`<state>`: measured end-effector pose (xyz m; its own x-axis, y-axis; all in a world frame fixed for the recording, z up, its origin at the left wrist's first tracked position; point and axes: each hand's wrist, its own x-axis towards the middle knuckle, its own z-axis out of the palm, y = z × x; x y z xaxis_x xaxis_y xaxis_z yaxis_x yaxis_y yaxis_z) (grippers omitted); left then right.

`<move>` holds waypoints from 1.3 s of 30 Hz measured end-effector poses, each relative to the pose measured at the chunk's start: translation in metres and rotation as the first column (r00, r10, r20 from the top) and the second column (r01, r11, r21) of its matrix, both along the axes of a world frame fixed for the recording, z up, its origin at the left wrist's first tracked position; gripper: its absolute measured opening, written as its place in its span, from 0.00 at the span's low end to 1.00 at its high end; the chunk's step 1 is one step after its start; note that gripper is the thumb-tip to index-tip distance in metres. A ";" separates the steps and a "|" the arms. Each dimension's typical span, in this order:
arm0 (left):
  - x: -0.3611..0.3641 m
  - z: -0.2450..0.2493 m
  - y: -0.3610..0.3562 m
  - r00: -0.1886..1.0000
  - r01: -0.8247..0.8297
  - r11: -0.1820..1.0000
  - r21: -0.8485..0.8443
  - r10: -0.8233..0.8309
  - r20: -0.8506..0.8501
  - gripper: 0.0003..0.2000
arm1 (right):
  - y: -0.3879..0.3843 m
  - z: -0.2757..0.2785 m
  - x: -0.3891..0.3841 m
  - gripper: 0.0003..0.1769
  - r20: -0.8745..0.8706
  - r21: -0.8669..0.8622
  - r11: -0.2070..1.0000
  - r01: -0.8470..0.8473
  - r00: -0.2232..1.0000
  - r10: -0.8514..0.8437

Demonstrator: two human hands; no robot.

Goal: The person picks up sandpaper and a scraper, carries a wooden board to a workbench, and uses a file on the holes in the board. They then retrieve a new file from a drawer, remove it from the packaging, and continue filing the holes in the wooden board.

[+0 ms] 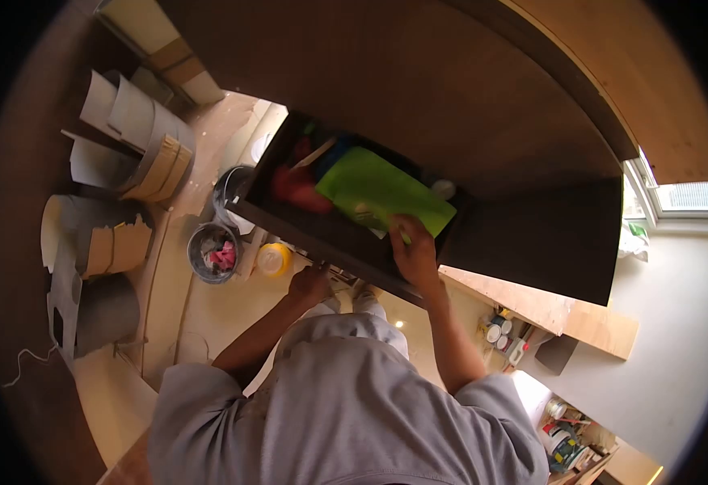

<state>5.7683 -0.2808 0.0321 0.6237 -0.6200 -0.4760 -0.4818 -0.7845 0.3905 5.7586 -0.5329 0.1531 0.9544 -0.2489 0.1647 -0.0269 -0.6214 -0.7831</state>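
Observation:
A dark drawer [330, 240] is pulled out of a dark wooden cabinet. Inside it lie a bright green sheet or bag [382, 190], a red item [299, 191] and a small whitish round object [444, 190]. My right hand [413, 252] reaches over the drawer's front edge, its fingers closed at the green item's lower edge. At the outer face of the drawer front is my left hand [311, 284], fingers curled near the edge; what it grips, if anything, is hidden.
Below left stand a bucket [214, 253] with pink and grey scraps and a yellow-rimmed container [274, 259]. Rolled sheets [156, 153] line the left side. Cans [495, 332] and a wooden board [600, 327] are at the right, with a box of supplies [568, 449] lower down.

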 end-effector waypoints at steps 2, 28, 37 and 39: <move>0.000 0.010 0.006 1.000 0.014 0.997 -0.081 -0.013 0.006 0.25 | 0.001 -0.031 0.048 0.17 0.108 -0.295 0.956 -0.009 0.993 0.043; 0.169 -0.062 -0.139 0.956 -0.071 0.957 -0.283 0.146 0.254 0.21 | -0.062 -0.163 0.187 0.29 -0.350 -0.578 0.756 -0.307 0.930 0.111; 0.201 -0.049 -0.162 0.890 -0.158 0.880 -0.448 0.323 0.321 0.16 | -0.133 -0.172 0.171 0.27 -0.100 -0.614 0.780 0.119 0.969 -0.226; 0.204 -0.049 -0.162 0.876 -0.059 0.912 -0.406 0.243 0.418 0.16 | -0.151 -0.171 0.165 0.27 -0.110 -0.598 0.780 0.183 0.946 -0.306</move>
